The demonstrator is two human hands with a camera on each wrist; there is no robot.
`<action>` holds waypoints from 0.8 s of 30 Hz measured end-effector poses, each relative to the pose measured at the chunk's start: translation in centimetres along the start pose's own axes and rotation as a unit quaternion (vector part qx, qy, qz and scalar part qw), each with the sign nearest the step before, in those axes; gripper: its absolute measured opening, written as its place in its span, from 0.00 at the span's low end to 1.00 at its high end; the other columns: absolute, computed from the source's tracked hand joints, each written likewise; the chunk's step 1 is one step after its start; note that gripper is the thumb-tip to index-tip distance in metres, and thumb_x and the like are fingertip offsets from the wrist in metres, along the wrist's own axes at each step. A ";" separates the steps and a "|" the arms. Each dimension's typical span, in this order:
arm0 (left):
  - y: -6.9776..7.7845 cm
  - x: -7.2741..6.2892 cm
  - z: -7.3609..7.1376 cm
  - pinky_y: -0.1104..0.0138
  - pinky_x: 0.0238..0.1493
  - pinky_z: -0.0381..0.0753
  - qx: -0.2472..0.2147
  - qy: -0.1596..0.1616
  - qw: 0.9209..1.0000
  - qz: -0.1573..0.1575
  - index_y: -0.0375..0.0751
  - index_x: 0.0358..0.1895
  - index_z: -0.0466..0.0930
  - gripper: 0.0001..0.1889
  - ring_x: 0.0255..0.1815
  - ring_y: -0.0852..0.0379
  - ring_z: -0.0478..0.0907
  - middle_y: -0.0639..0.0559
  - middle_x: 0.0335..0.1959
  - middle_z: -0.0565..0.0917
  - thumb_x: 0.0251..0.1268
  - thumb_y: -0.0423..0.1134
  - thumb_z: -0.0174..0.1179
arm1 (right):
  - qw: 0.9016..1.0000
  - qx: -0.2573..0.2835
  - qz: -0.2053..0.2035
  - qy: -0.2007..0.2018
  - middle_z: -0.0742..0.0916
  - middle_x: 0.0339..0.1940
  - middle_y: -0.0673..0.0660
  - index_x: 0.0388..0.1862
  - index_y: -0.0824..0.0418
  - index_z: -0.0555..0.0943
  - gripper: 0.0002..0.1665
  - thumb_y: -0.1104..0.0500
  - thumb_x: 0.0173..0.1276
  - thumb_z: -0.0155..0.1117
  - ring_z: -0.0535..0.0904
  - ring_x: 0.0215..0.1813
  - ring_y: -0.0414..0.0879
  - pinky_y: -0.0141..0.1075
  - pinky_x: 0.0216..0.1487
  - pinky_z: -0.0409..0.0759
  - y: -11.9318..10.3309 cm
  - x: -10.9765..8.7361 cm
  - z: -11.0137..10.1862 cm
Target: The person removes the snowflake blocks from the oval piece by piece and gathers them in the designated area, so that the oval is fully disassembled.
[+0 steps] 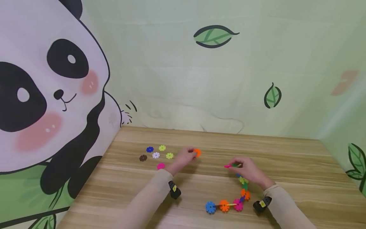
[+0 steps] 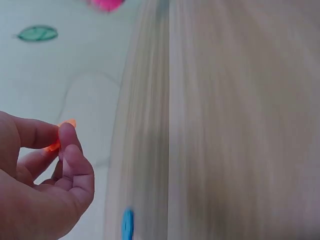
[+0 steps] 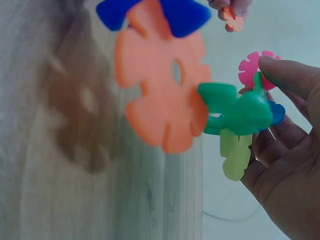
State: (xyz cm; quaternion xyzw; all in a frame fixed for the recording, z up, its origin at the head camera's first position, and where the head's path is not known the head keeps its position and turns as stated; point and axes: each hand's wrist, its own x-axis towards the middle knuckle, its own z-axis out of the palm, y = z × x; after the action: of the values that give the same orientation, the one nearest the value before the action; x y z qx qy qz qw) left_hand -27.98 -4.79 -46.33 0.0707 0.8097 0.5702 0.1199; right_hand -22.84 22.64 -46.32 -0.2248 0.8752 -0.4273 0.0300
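Note:
My left hand (image 1: pixel 183 160) pinches an orange notched plastic disc (image 1: pixel 198 153) between thumb and fingers, raised over the table. My right hand (image 1: pixel 248 169) grips the upper end of a chain of interlocked notched discs, its thumb on a pink disc (image 3: pixel 249 71). Below that, the right wrist view shows a green disc (image 3: pixel 245 111), a yellow-green disc (image 3: pixel 236 155) and a large orange disc (image 3: pixel 162 95). The chain curves down the table to a light blue disc (image 1: pixel 210 207) at its other end. A gap separates the two hands.
Loose discs lie left of my left hand: a dark blue disc (image 1: pixel 150 149), a brown disc (image 1: pixel 143 158), a white disc (image 1: pixel 155 155), a pink disc (image 1: pixel 161 166) and yellow-green discs (image 1: pixel 170 156). The wooden table (image 1: pixel 300 165) meets a printed backdrop (image 1: pixel 171 79) behind.

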 end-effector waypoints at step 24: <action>-3.0 2.0 -7.5 0.65 0.34 0.76 0.103 0.103 0.989 -0.021 0.39 0.48 0.80 0.12 0.36 0.51 0.76 0.45 0.40 0.80 0.61 0.31 0.59 | 1.000 -0.010 -0.013 -0.007 0.85 0.35 0.55 0.37 0.60 0.84 0.04 0.61 0.64 0.65 0.75 0.33 0.42 0.33 0.32 0.76 0.5 0.1 0.0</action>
State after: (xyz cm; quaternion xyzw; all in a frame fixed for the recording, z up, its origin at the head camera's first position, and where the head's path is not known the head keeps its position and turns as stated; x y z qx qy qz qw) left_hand -31.93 -12.14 -46.98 0.0059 0.8733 0.4855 0.0398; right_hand -23.12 22.87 -46.63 -0.2392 0.8763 -0.4171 0.0283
